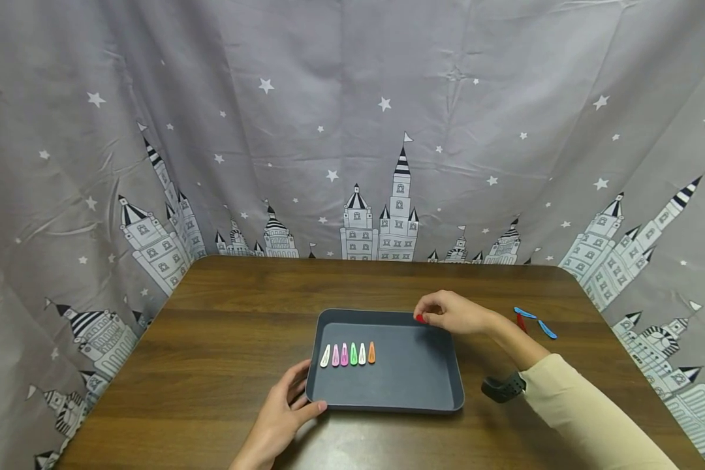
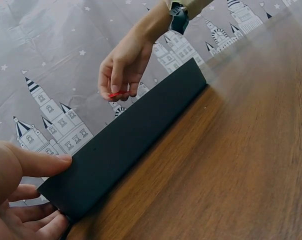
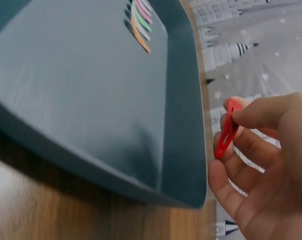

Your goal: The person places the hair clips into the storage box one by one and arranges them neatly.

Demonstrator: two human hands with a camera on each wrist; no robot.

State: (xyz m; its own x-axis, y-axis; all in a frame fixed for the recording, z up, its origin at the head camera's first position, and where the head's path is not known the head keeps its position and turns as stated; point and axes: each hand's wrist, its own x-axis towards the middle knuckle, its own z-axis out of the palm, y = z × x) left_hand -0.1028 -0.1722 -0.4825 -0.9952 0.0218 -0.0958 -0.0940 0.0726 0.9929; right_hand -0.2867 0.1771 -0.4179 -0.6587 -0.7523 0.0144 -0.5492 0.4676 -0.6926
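My right hand pinches a red snap hair clip between thumb and fingers, over the back right part of the grey tray. At the tray's front left corner, my left hand holds the tray, thumb at the rim and fingers along the outer side. Inside the tray, towards its left, several snap hair clips stand side by side in a row: a white clip at the left end, then pink, magenta, green and white, and an orange clip at the right end.
On the wooden table, right of the tray, lie two blue hair clips and a red hair clip, partly behind my right forearm. A grey curtain with castles and stars hangs behind the table.
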